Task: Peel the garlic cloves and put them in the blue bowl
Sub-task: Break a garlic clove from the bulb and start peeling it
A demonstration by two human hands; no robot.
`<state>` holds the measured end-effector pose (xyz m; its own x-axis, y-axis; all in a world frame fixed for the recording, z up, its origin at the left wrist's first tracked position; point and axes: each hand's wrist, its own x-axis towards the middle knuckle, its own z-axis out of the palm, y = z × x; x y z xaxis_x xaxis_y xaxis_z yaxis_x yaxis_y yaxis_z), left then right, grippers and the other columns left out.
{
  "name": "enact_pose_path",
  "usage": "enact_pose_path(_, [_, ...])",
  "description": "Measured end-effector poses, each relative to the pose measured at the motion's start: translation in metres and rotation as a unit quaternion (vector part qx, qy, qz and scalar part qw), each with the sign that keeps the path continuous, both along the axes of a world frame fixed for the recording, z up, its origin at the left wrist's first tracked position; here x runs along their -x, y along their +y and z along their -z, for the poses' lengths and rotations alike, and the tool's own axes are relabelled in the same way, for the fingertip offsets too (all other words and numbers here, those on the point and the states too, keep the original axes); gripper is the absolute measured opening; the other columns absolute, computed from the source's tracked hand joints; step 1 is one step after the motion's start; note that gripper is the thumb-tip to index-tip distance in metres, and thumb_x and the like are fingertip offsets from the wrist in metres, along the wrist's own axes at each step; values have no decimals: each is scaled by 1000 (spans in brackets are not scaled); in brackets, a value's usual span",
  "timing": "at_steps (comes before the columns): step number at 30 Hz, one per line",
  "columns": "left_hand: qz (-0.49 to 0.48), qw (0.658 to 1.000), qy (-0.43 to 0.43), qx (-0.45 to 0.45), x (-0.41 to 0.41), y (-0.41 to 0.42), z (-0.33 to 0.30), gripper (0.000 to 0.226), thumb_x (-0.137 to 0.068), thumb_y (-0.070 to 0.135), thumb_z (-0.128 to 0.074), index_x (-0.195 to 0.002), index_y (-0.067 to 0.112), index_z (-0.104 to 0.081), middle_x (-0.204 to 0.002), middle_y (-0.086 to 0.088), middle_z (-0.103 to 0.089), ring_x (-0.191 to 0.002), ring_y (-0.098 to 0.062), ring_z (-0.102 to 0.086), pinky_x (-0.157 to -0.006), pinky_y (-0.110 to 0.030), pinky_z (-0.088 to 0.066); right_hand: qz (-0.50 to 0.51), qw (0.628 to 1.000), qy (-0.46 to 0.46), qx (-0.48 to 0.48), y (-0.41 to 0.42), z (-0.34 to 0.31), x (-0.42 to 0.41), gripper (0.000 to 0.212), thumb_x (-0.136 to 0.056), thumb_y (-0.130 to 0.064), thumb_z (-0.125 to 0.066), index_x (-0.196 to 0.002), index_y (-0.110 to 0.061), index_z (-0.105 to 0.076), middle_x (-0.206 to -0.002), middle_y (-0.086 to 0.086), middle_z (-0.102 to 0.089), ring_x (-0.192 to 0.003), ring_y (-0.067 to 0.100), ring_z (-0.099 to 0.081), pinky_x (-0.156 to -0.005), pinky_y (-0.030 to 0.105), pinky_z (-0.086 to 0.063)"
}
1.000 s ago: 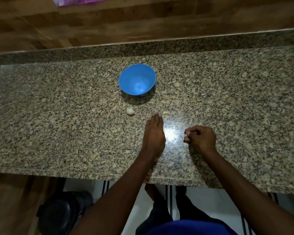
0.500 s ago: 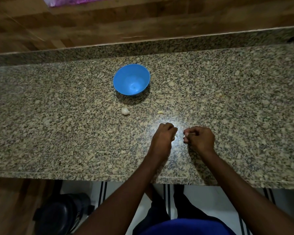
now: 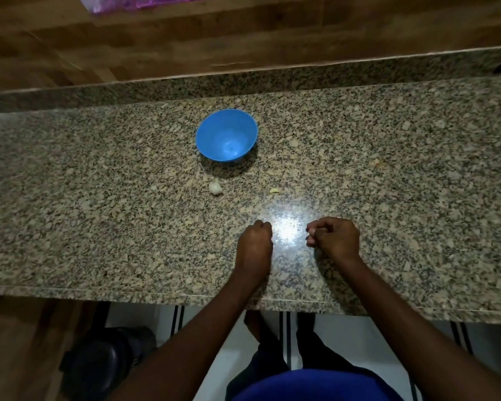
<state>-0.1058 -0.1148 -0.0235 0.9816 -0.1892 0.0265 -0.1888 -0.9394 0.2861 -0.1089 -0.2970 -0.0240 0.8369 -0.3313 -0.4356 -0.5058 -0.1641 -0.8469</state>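
Head view: blue bowl [image 3: 226,135] holds nothing, right hand [image 3: 334,238] pinches a garlic clove [image 3: 311,233], left hand [image 3: 255,241] clenched, contents hidden, another clove [image 3: 215,187] waits near the bowl.

A speckled granite countertop [image 3: 388,175] is backed by wood-grain panelling [image 3: 243,33]. A bright light glare [image 3: 287,230] is reflected on the polished surface. White flooring with dark stripes [image 3: 285,337] is seen below.

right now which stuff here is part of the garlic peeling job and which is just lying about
Part of the job:
- blue bowl, nothing seen in it
- garlic clove on the counter near the bowl
- small pale piece pinched in the right hand, likely garlic
- left hand, fingers curled

Just lying about:
- pale scrap on the granite counter, likely peel
- dark bin on the floor
- purple item at the top edge
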Motion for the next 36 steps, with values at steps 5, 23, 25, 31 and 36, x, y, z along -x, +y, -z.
enact_pose_path(5, [-270,871,191,362,11,10,-28,17,-82,3,-72,-69,13,-75,-65,-7,-72,-57,-22,-66,-55,-29,-55,-23,995,16,-95,25,-12,-1,14,-85,11,-67,-79,1,-74,-72,27,-70,-64,38,-70,-66,49,-62])
enact_pose_path(23, [-381,425,40,820,185,300,-105,11,-95,-1,-57,-95,3,-67,-78,-4,-67,-70,-9,-62,-64,-18,-55,-306,924,57,-224,342,-96,76,10,-83,11,-70,-93,10,-71,-80,18,-71,-65,25,-67,-73,31,-61])
enact_pose_path(25, [-395,394,14,830,221,353,-102,13,-96,-3,-54,-96,2,-67,-79,-5,-68,-71,-10,-63,-63,-17,-55,-328,915,61,-225,403,-97,106,11,-83,12,-70,-94,11,-70,-82,17,-71,-61,20,-67,-67,26,-61])
enact_pose_path(31, [-434,336,-59,834,318,487,-85,13,-95,-2,-54,-99,2,-65,-79,-5,-67,-68,-8,-65,-61,-16,-54,-397,887,93,-218,560,-83,187,12,-82,9,-73,-93,8,-70,-83,16,-72,-58,14,-69,-56,20,-55])
enact_pose_path(36, [-469,295,-87,828,377,562,-67,12,-98,0,-53,-99,5,-65,-81,-4,-68,-71,-10,-65,-62,-18,-55,-440,865,129,-206,648,-73,233,20,-84,11,-70,-74,-6,-69,-76,11,-72,-69,23,-68,-66,28,-60])
